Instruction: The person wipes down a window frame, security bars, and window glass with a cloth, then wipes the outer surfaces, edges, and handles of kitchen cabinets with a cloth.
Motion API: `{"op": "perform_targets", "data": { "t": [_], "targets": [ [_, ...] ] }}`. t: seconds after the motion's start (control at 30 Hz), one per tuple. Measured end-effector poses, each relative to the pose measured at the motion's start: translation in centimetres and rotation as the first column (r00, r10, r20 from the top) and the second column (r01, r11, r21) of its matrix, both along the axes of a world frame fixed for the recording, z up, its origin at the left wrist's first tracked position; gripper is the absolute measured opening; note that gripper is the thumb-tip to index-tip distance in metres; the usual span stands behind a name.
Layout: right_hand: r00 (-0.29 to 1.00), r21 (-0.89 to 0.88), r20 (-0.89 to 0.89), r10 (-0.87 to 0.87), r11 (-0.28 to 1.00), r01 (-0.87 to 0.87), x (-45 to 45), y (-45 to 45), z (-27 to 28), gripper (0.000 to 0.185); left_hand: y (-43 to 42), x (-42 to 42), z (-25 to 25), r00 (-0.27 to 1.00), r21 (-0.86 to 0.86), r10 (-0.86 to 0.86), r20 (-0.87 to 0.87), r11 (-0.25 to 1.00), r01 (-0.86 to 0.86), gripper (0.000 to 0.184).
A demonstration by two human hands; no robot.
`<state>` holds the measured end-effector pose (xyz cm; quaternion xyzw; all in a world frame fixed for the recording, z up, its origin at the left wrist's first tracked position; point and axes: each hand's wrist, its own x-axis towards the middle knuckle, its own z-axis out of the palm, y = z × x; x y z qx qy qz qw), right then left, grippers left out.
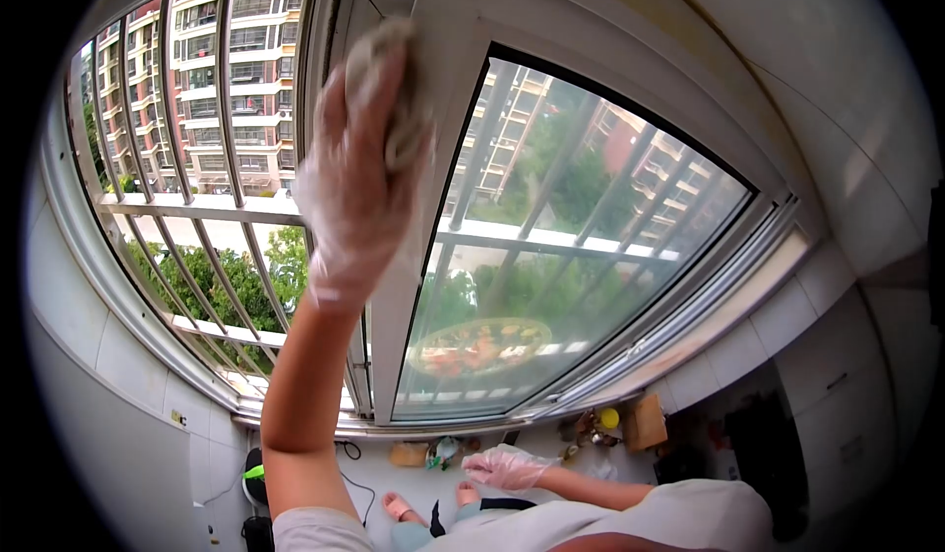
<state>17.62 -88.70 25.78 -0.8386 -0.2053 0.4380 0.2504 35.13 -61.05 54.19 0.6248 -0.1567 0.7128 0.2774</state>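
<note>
My left hand [362,173], in a thin clear plastic glove, is raised high and closed around a greyish-white cloth [386,55]. The cloth lies against the upper part of the white window frame [394,340], beside the sliding glass pane [551,247]. Both hand and cloth are slightly blurred. Low down, in front of my body, my right hand [507,469] wears a similar clear glove. Its fingers are curled together, and whatever may be inside them is hidden.
Metal window bars [226,109] stand outside the opening on the left. On the floor below lie a cardboard box [645,422], a yellow round item [609,418], a dark cable [359,483] and several small bags. A sill track [630,355] runs beneath the pane.
</note>
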Motion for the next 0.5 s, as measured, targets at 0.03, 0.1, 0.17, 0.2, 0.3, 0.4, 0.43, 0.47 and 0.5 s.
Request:
{"op": "perform_targets", "data": {
  "t": [0.03,0.1,0.17,0.2,0.3,0.4,0.43,0.47,0.5],
  "targets": [
    [0.999,0.019,-0.018,-0.032,0.999,0.032,-0.2,-0.2,-0.1,0.034,0.0,0.4,1.5,0.988,-0.011,-0.156,0.014,0.988,0.156,0.05],
    [0.994,0.049,-0.05,-0.095,0.994,0.097,-0.4,-0.8,-0.6,0.035,0.1,0.6,3.5,0.891,-0.028,-0.452,0.052,0.891,0.454,0.051],
    [0.998,0.038,0.033,-0.059,0.998,0.058,-0.2,-1.4,-0.5,0.035,0.2,-0.6,2.9,0.926,-0.117,-0.367,-0.087,0.927,0.357,0.052],
    [0.996,0.029,0.078,-0.041,0.999,0.039,0.2,-1.6,-0.4,0.035,0.2,-1.3,2.2,0.932,-0.157,-0.328,-0.155,0.94,0.304,0.052],
    [0.973,0.239,0.095,-0.21,0.954,0.183,1.2,-1.5,0.8,0.022,0.0,-2.7,-1.7,0.937,-0.167,-0.276,-0.216,0.956,0.243,0.053],
    [0.963,0.286,0.049,-0.265,0.928,0.24,4.2,-0.9,2.4,0.021,-0.8,-3.2,-8.9,0.852,-0.315,-0.431,-0.298,0.887,0.338,0.056],
    [0.955,0.277,0.095,-0.282,0.929,0.246,4.7,-0.2,4.2,0.022,-0.9,-3.8,-10.7,0.85,-0.295,-0.392,-0.35,0.908,0.298,0.057],
    [0.946,0.266,0.138,-0.293,0.931,0.249,5.0,0.6,6.3,0.024,-1.1,-3.8,-13.6,0.802,-0.352,-0.446,-0.396,0.881,0.316,0.052],
    [0.94,0.265,0.174,-0.294,0.933,0.243,5.3,1.2,7.4,0.025,-1.1,-4.0,-16.2,0.743,-0.43,-0.497,-0.448,0.849,0.308,0.051]
  ]
}}
